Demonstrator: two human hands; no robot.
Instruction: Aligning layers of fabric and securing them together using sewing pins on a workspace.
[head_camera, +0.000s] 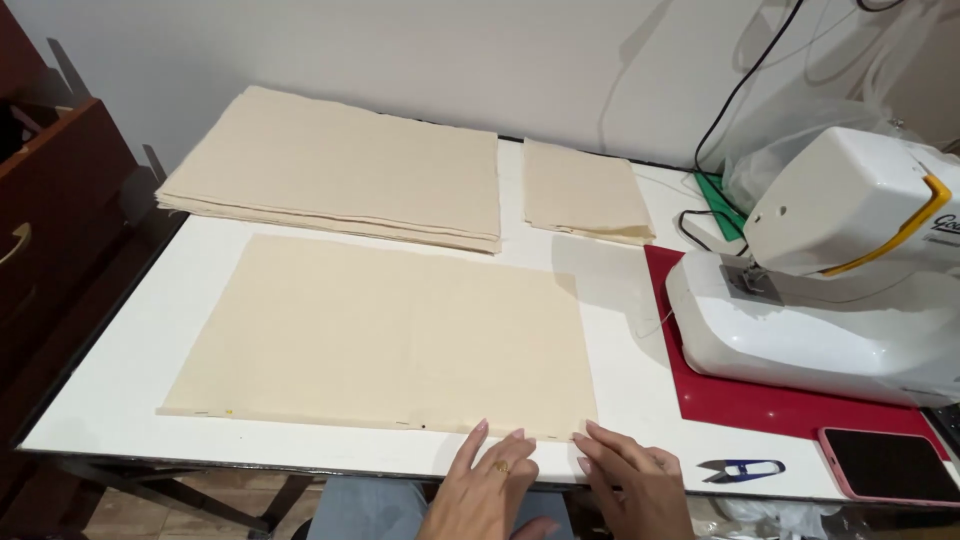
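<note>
Head view: white surface (120, 380) carries everything, laid out by work zone.

Big cloth panel (385, 340) lies flat at centre, long near edge running almost along the surface's front edge. Judging by that, it sits there so the hem is within reach. Small dark and yellow marks dot the near edge.

Sewing machine (830, 270) sits at right on a red mat (740, 405), likely for grip or to protect the top. Its cable runs up the wall behind.

Large cloth stack (340, 165) is at back left and the small stack (585, 192) at back centre, well apart from the panel, so stock stays clear of the working piece.

Pink-cased phone (888, 465) lies at front right, its left end overlapping the mat's near edge. Blue snips (745, 468) lie just right of the hands, near enough to grab.

Left hand (490, 485) is flat, fingers together, tips pressing the panel's near edge close to its right corner. Right hand (630, 480) is just beside it, fingers spread a little, tips touching the same corner. Neither hand grips anything; both look to be pinning or smoothing the edge.
</note>
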